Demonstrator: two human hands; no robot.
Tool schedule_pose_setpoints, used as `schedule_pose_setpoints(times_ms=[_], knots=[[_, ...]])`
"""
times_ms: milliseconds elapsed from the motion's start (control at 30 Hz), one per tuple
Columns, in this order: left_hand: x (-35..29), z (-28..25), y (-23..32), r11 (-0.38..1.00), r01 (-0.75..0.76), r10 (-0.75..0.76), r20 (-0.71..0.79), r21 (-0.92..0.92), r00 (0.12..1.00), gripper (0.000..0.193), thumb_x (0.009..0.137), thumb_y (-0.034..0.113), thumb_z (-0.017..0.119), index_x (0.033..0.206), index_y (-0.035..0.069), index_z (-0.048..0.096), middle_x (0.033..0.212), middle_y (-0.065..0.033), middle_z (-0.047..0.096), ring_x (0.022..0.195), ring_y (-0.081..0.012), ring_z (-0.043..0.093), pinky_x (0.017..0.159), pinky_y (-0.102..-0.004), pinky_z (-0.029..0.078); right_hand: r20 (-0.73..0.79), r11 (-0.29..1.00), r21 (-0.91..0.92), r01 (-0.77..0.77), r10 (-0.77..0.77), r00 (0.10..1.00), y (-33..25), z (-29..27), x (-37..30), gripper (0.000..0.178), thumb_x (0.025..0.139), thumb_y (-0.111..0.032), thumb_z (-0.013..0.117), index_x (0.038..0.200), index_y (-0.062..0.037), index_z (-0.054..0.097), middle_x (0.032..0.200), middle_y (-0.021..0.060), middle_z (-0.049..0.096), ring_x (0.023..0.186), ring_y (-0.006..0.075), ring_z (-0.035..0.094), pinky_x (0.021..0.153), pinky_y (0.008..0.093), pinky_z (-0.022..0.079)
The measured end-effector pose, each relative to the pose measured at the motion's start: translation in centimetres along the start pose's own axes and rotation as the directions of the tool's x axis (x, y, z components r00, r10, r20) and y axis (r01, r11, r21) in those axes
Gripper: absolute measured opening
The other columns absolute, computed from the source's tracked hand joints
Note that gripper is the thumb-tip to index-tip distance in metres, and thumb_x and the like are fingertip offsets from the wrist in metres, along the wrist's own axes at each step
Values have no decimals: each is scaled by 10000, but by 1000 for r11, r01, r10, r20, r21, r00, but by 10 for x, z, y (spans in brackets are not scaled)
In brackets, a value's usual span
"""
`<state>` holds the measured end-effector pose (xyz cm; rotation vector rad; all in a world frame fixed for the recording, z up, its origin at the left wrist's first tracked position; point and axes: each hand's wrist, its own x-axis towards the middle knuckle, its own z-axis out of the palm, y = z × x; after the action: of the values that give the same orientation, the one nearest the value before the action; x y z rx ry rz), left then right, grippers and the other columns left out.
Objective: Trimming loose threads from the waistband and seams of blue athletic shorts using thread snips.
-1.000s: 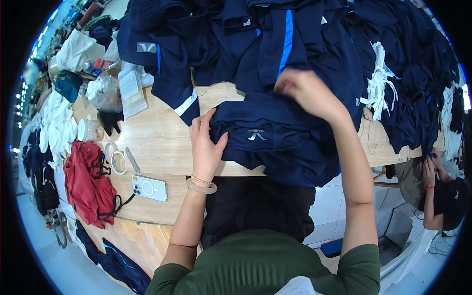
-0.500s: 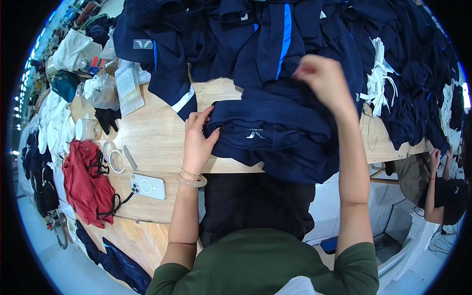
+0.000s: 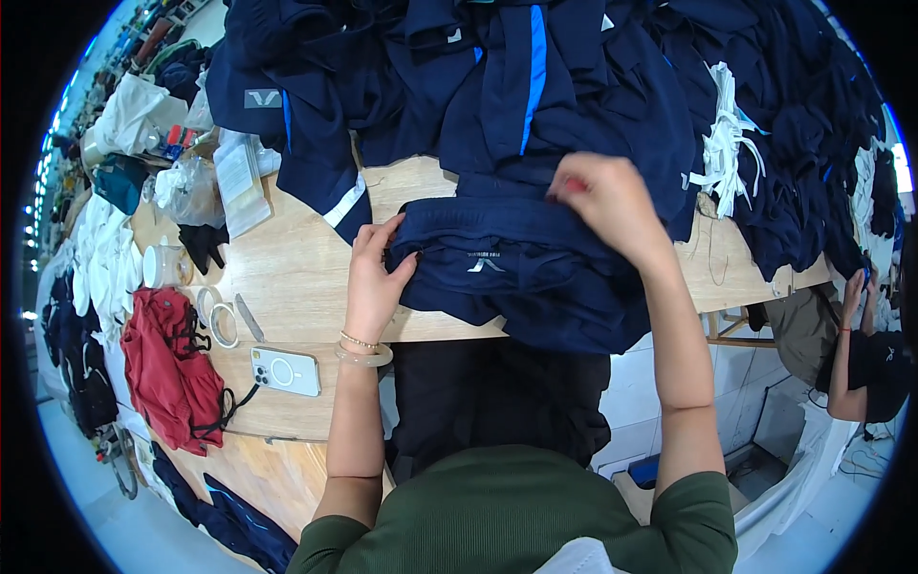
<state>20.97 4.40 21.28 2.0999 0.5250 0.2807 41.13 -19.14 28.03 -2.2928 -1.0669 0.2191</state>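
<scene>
Bunched at the table's near edge lies a pair of navy trousers (image 3: 564, 277), its wide gathered waistband facing me and a pale printed mark inside it. My left hand (image 3: 375, 282) grips the left end of the waistband, thumb below and fingers over the top. Above the right part of the waistband, my right hand (image 3: 609, 203) is closed in a pinch. Something reddish shows at its fingertips, too small and blurred to name; whether the fingers touch the cloth I cannot tell.
A heap of navy garments (image 3: 402, 86) covers the table's far side, with white strips (image 3: 724, 143) at right. Left are a phone (image 3: 285, 371), tape rolls (image 3: 224, 324), a grey blade-like tool (image 3: 250, 318), a red bag (image 3: 170, 368) and plastic bags (image 3: 186, 191). Another person (image 3: 865, 368) works far right.
My right hand has come down and slightly left, closer to the waistband. My left hand keeps its hold; the whole view has shifted a little.
</scene>
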Motion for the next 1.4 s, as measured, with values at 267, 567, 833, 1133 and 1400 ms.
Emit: schedule_pose_setpoints(times_ms=[267, 567, 833, 1133, 1400], knots=[[-2, -15, 2, 998, 10, -5, 91, -59, 996, 559, 799, -37, 711, 1335, 29, 565, 1059, -51, 529, 1028, -168, 527, 874, -279, 474, -519, 917, 57, -395, 365, 773, 47, -56, -42, 196, 917, -175, 669, 929, 20, 690, 764, 73, 629, 669, 119, 554, 642, 266, 423], [26, -24, -22, 871, 175, -100, 184, -459, 978, 319, 1049, 160, 448, 1301, 25, 591, 1208, -58, 661, 1042, -112, 611, 864, -219, 454, -133, 686, 576, -444, 615, 778, 55, -13, -150, 186, 925, -115, 658, 1014, 47, 674, 864, 29, 658, 819, 87, 594, 788, 229, 473], [40, -23, -12, 811, 153, 42, 317, -565, 948, 76, 978, 91, 596, 1022, 40, 630, 869, 71, 570, 777, -4, 474, 676, -155, 368, -157, 672, 585, -453, 642, 750, 48, -12, -127, 70, 954, -56, 577, 918, 0, 598, 778, -27, 568, 691, 57, 503, 629, 204, 444], [32, -23, 2, 732, 251, -108, 257, -634, 960, 97, 987, 192, 597, 958, 99, 605, 793, 115, 492, 703, 10, 386, 637, -174, 285, -427, 871, 255, -420, 491, 759, 15, -12, -123, 231, 876, -161, 717, 917, 42, 615, 757, 116, 599, 646, 194, 540, 619, 304, 444], [34, -19, 7, 694, 295, -153, 266, -657, 952, 79, 980, 174, 600, 963, 99, 617, 859, 95, 564, 784, -3, 489, 721, -158, 351, -118, 730, 92, -678, 684, 720, 28, 9, -141, 308, 825, -211, 766, 891, 70, 660, 728, 112, 639, 590, 208, 561, 592, 328, 453]])
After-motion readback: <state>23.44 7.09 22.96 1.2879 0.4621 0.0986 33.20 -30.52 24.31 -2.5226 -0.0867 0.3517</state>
